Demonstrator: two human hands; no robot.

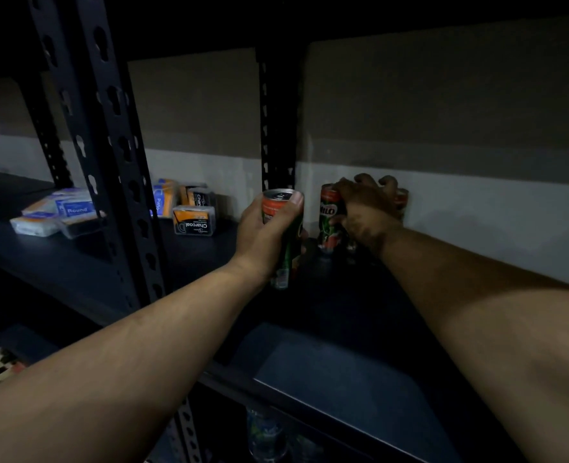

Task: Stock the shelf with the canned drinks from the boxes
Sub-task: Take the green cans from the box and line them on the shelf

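My left hand [265, 235] grips a slim green and red drink can [284, 259], held tilted just above the dark shelf board [343, 372]. Further back, my right hand [366, 208] lies over the tops of Milo cans [330, 218] that stand at the rear of the shelf against the wall. Its fingers curl around them. Another can edge [404, 202] shows behind the right hand. How many cans stand under the hand is hidden.
A black slotted metal upright [109, 145] stands at the left front and another post [276, 128] at the back. Packs of blue "Round" pads [59, 212] and orange "Charcoal" boxes [194, 220] lie on the shelf to the left. Bottles [266, 436] show on the shelf below.
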